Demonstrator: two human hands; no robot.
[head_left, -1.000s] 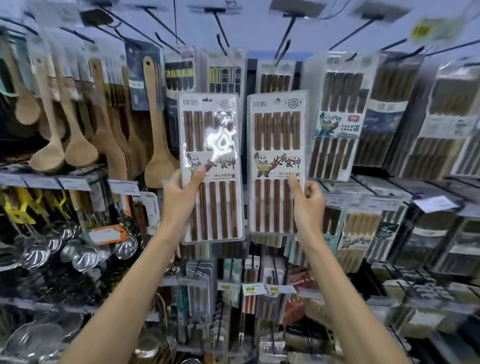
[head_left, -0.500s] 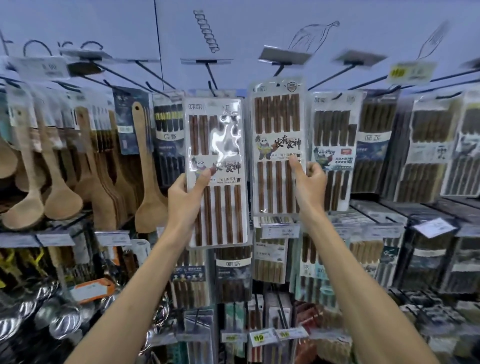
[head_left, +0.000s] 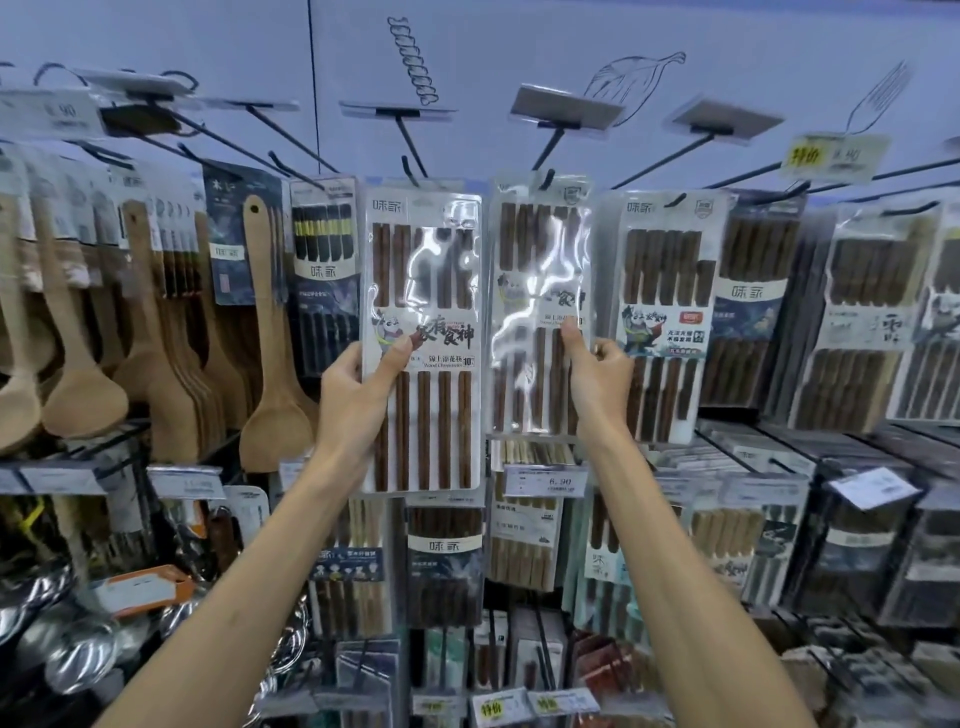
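The right hand (head_left: 597, 374) pinches the right edge of the upright clear pack of brown wooden chopsticks (head_left: 540, 270), whose top reaches the black wire peg (head_left: 545, 179) straight above the grip; the left hand (head_left: 353, 395) grips a matching pack (head_left: 431, 415).

The left hand (head_left: 349, 395) grips one chopstick pack (head_left: 423, 343). The right hand (head_left: 597, 374) pinches another pack (head_left: 540, 306) at a hook (head_left: 545, 179).

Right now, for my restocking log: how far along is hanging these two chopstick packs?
Done: nothing clearly hung. In hand: right hand pinches the right pack, its top at a peg hook; left hand grips the left pack just below another. Left: seat both, release.
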